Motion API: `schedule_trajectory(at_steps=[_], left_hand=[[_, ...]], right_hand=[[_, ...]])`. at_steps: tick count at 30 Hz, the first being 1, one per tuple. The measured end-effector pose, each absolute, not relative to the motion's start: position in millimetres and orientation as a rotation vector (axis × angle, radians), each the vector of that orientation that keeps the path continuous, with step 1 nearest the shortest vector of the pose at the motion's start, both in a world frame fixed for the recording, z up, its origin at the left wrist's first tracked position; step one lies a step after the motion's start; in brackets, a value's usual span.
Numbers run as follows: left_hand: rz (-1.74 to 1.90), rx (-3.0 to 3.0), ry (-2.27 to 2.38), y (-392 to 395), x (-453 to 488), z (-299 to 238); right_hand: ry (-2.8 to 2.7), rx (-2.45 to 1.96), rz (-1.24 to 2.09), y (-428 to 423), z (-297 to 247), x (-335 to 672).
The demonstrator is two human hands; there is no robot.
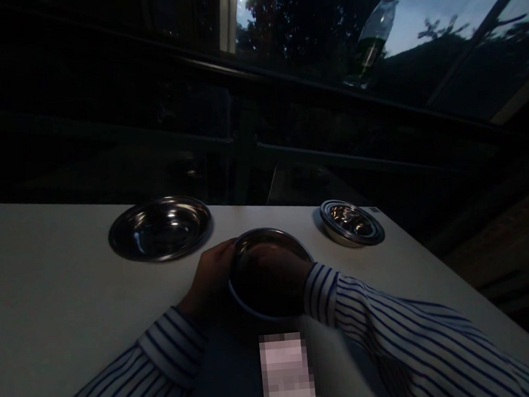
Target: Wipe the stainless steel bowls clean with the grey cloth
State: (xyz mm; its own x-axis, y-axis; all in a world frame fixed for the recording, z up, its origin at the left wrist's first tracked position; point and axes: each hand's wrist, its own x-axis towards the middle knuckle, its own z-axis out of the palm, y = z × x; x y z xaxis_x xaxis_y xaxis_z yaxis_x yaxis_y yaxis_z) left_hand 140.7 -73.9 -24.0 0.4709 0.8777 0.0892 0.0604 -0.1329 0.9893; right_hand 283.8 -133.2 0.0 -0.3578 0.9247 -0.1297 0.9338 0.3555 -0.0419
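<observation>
A round steel bowl [250,308] is tilted toward me just above or at the near edge of the table; I cannot tell if it touches. My left hand [213,271] grips its left rim, fingers closed around the side. Inside the bowl is my right hand [280,268], reaching over the right rim. Deep shadow hides its fingers and anything in them. Below the right cuff hangs a pale, blurred piece of material [339,365], perhaps cloth; its upper end is not clear.
On the white table [44,273], a wide shallow steel dish [160,232] lies at the back left. Several nested steel bowls [352,223] stand at the back right, by the table's edge. Beyond is a dark window with a plastic bottle [373,31] at its sill.
</observation>
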Motion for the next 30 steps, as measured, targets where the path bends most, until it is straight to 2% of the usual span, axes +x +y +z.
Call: schedule_trajectory(at_steps=[7,21,30], left_hand=[[0.858,1.494,0.871,-79,141,-22],[0.865,1.540,0.829,-76,140,-22],[0.839,1.459,0.755,-72,143,-32]], right_hand=[[2.281,1.829,-0.049,-137,25,312],[2.454,1.663,-0.064,-121,11,284],[2.281,1.801,0.008,-137,23,307]])
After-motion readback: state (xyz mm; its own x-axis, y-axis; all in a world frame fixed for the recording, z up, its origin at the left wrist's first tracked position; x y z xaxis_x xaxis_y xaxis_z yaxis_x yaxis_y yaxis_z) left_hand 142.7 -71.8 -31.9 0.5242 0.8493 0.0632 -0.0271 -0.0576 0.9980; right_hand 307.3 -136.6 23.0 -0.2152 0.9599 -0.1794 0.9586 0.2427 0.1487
